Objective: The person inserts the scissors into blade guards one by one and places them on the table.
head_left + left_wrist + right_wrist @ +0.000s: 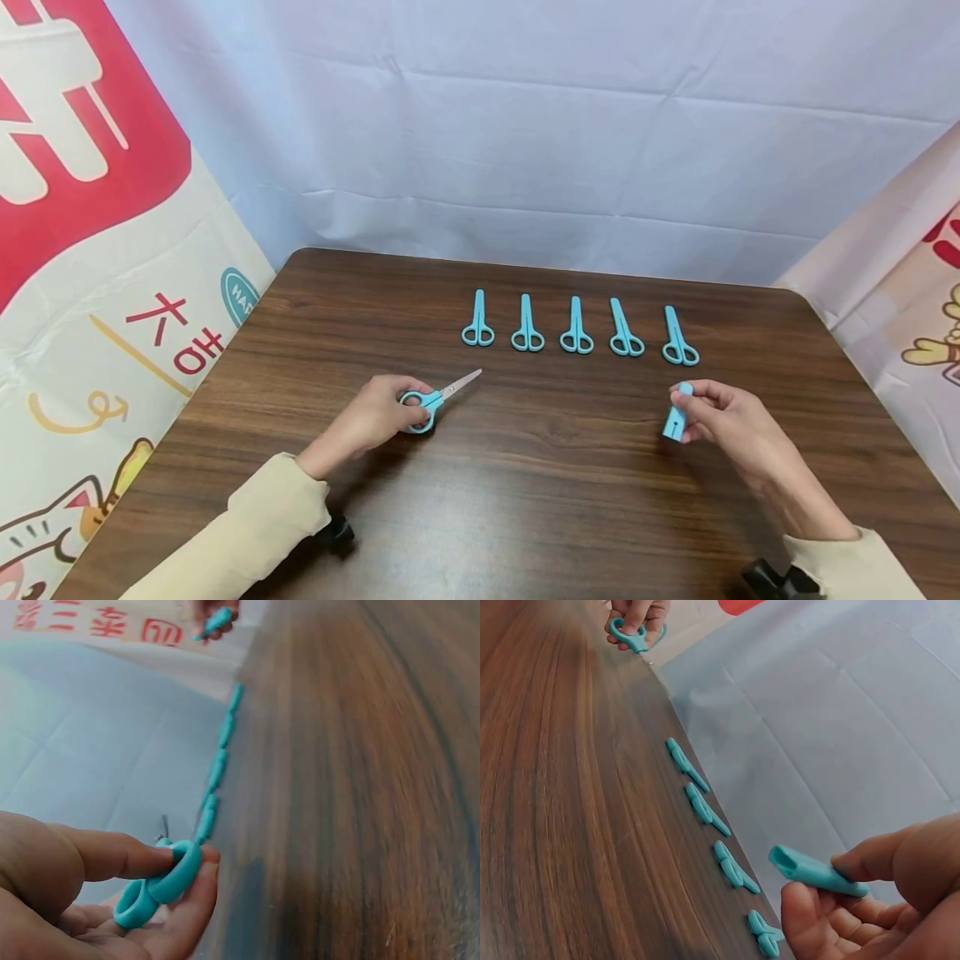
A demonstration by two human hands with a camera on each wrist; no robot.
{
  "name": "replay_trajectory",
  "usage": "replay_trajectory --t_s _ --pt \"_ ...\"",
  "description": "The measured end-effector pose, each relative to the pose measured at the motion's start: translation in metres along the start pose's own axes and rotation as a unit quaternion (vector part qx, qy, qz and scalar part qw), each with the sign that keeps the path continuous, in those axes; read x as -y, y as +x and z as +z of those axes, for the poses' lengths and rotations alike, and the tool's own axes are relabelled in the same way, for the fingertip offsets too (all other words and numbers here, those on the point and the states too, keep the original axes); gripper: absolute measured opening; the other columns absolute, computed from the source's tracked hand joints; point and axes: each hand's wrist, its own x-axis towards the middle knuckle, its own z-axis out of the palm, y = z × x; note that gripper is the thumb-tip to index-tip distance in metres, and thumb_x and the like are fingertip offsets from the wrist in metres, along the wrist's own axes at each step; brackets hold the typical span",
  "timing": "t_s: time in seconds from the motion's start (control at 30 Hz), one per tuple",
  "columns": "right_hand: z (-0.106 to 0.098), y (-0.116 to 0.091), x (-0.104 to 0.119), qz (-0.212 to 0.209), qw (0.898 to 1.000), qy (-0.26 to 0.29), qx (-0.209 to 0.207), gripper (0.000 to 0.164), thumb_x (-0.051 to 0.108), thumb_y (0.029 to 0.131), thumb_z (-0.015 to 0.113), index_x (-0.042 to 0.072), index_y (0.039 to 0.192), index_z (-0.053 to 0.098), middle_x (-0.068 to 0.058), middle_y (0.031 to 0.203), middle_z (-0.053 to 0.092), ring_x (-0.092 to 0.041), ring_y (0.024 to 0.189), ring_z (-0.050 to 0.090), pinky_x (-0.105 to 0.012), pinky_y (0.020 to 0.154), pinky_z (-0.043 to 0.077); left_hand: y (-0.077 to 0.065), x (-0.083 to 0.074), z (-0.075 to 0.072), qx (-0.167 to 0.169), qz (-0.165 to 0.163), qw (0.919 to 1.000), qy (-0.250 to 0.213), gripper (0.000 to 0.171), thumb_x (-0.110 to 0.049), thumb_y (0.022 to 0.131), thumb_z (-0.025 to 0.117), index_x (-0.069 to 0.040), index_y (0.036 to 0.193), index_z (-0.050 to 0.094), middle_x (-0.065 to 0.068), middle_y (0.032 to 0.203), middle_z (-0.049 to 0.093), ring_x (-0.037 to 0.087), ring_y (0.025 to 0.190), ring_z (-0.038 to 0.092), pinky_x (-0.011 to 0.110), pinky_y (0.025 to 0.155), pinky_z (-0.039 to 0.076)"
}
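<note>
In my left hand (378, 412) a pair of scissors (428, 405) is pinched by its blue handle loops. The bare metal blades point up and to the right over the table. My right hand (738, 425) pinches a blue blade cover (677, 414) between thumb and fingers. Its hollow end shows in the right wrist view, where the cover (816, 874) is apart from any scissors. Beyond the hands, several blue scissors (576, 327) with covered blades lie in a row, loops toward me. The rightmost covered scissors (679, 337) lie just beyond my right hand.
The dark wooden table (555, 500) reaches back to a pale cloth backdrop (525, 133). A printed banner (97, 250) hangs along the left side, and another printed cloth (930, 275) is on the right. Black camera mounts (339, 533) sit at both wrists.
</note>
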Motion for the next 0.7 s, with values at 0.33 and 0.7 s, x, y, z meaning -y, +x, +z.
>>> replay_trajectory --t_s 0.33,0.7 --pt "0.026 0.008 0.012 -0.056 0.985 0.157 0.037 0.019 0.015 0.105 0.063 -0.002 0.113 0.062 -0.005 0.097 0.072 -0.017 0.086 0.072 -0.032 0.080 0.062 -0.018 -0.004 -0.014 0.061 0.020 0.9747 -0.214 0.035 0.006 0.095 0.066 0.014 0.129 0.060 0.020 0.097 0.074 0.029 0.093 0.075 0.038 0.085 0.062" --pt "0.061 0.016 0.039 -0.077 0.971 0.223 0.047 0.031 0.014 0.105 0.062 -0.009 0.122 0.052 -0.008 0.100 0.071 -0.018 0.088 0.074 -0.034 0.087 0.060 -0.027 -0.012 0.003 0.112 0.029 0.9449 -0.306 0.039 0.010 0.093 0.066 0.016 0.131 0.056 0.014 0.093 0.074 0.025 0.090 0.075 0.043 0.086 0.061"
